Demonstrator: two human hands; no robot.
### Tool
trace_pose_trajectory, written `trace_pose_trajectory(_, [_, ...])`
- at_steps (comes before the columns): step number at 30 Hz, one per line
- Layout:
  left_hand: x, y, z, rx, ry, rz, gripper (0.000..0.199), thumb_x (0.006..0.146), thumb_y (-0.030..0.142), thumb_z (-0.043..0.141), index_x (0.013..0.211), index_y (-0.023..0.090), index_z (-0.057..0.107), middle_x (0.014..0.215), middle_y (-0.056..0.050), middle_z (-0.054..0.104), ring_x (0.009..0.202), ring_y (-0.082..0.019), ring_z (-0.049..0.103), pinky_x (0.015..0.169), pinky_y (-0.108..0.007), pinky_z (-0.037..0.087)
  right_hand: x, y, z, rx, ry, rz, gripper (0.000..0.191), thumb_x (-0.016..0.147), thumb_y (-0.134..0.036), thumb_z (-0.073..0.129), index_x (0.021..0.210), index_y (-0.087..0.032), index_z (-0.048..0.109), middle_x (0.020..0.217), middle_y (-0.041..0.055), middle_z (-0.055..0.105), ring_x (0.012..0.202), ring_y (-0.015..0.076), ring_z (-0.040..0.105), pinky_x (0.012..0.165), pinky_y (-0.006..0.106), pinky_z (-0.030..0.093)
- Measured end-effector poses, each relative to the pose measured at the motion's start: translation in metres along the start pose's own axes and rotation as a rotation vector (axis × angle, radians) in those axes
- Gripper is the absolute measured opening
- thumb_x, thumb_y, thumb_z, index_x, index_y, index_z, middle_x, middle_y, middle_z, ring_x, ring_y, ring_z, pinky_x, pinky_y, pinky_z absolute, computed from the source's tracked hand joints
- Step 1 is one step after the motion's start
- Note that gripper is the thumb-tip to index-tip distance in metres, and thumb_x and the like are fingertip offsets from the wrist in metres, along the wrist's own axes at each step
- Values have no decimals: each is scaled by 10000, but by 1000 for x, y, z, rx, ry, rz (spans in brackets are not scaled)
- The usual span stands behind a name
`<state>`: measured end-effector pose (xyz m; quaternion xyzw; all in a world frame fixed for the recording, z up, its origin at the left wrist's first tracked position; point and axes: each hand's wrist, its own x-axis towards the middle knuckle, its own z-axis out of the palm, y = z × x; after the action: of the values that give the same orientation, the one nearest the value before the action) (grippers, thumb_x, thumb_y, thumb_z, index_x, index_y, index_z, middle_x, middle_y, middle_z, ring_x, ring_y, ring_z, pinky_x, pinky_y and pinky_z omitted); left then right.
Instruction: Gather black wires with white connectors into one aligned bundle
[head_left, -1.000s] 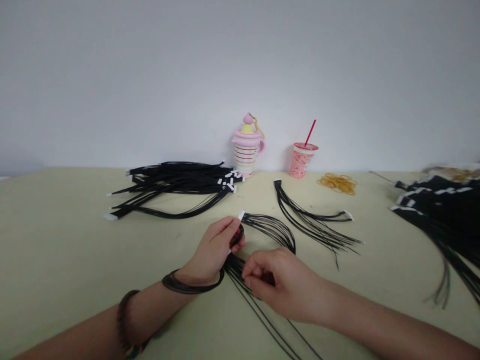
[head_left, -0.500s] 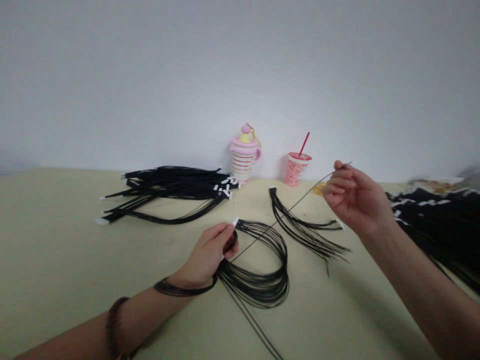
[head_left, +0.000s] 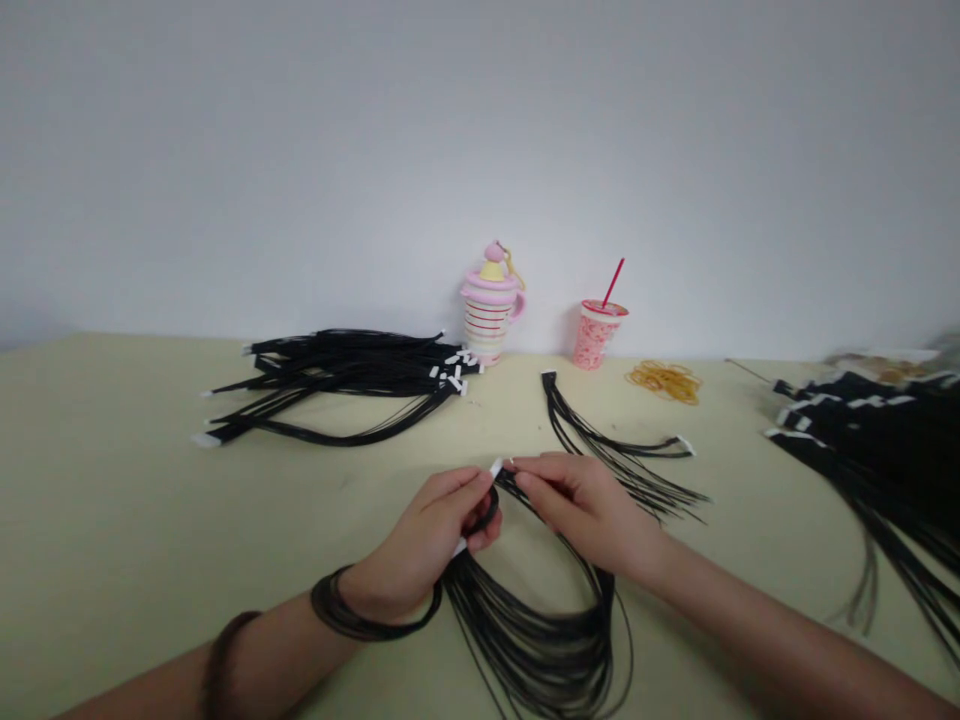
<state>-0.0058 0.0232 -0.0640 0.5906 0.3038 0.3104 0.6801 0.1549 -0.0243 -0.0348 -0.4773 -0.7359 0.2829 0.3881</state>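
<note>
The tabletop [head_left: 112, 520] was a pale yellow-green and filled the whole lower half of the frame, with a plain grey wall behind it. Biggest pile on it was a heap of black cords [head_left: 337, 385] with white tips at middle left, and another dark heap [head_left: 870, 440] ran off the right edge, kinda blurry. Dead centre at the bottom was the looped bundle of cords [head_left: 540, 630], bent into a U that sagged toward the lower edge. The left hand [head_left: 435, 535] was closed around one end of that loop, thumb and fingers pinching it, a white tip poking out on top. The right hand [head_left: 585, 505] was closed too, fingertips pinching the strands right beside the left one, nearly touching. A smaller fan of cords [head_left: 607, 450] lay just behind the right hand. Further back by the wall stood a pink striped cup [head_left: 489, 320] and a pink drink cup [head_left: 598, 335] with a red straw, and right of those a little clump of rubber bands [head_left: 664, 380].
</note>
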Motion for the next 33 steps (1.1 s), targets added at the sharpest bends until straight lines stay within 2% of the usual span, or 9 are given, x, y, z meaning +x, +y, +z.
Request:
trace_pose_trajectory(2, [-1,0,2,-16,10,15,322,824,395,436,656,121,460,505,5,433,443,-88,315,443,-222,213,-4,-6,-1,-146,11,-114,214,876,-157,426,933,-146,631,670,15,499,634,105,472,568,205,365])
trace_pose_trajectory(4, [-1,0,2,-21,19,34,332,833,395,428,652,120,466,508,4,436,450,-90,321,454,-223,230,-6,-10,-1,-203,34,-151,203,866,-135,430,961,-149,608,696,20,518,672,115,498,609,215,387])
trace_pose_trajectory(6, [-1,-1,1,-19,28,50,346,842,393,419,634,121,465,514,1,440,460,-94,332,468,-224,248,-7,-10,3,-141,61,-93,200,859,-150,455,1035,-153,549,705,14,558,647,112,530,586,207,409])
trace_pose_trajectory(8, [-1,-1,0,-19,29,52,348,844,383,415,616,125,459,518,-2,446,461,-96,341,471,-227,255,-9,-6,9,7,72,39,181,860,-199,478,1033,-148,492,691,8,590,588,108,562,503,183,417])
trace_pose_trajectory(11, [-1,-1,0,-10,32,37,336,845,359,413,598,132,442,512,-2,447,456,-98,345,470,-228,255,-11,1,19,78,76,161,136,864,-273,487,815,-147,478,641,6,589,509,101,572,422,160,391])
trace_pose_trajectory(13, [-1,-1,0,-16,35,30,327,843,358,416,602,137,434,514,0,446,457,-99,346,469,-227,254,-12,5,21,-3,83,147,201,866,-278,484,715,-146,470,602,-2,572,466,87,551,422,159,379])
trace_pose_trajectory(19, [-1,-1,-1,-31,27,26,325,839,371,421,611,139,424,516,6,437,457,-95,339,467,-221,249,-12,9,22,-90,106,111,151,877,-230,456,755,-144,478,601,-7,573,465,80,525,439,165,366])
trace_pose_trajectory(33, [-3,0,0,-28,31,30,320,843,359,406,608,142,410,510,9,430,453,-94,335,462,-224,243,-13,12,25,-7,91,96,193,898,-292,437,771,-148,463,620,0,571,479,83,529,450,172,374])
